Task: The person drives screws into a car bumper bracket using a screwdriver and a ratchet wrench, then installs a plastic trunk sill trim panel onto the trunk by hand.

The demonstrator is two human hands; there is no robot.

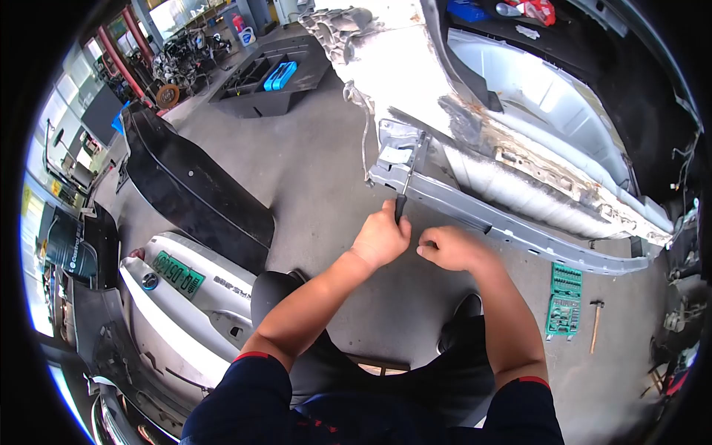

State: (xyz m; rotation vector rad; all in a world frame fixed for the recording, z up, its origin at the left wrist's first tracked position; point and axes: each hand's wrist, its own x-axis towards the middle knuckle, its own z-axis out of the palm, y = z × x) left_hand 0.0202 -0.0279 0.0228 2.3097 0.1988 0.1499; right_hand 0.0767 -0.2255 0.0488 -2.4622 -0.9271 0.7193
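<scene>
My left hand [383, 236] is wrapped round the black handle of a ratchet wrench [409, 179]. The tool's metal shaft reaches up to the grey mounting bracket [400, 137] at the end of a bumper beam [475, 213]. Just to the right, my right hand [448, 248] hangs below the beam, apart from it, with the fingers curled in; whether anything small is inside them is hidden. The beam runs along the end of a stripped white car body [504, 159], with dirty, bare panel edges.
On the floor at right lie a green socket set [565, 300] and a hammer [596, 326]. To the left are a black bumper cover [193, 178] and a white panel [215, 271] with a green plate. A black tray [256, 104] holding a blue item sits farther back.
</scene>
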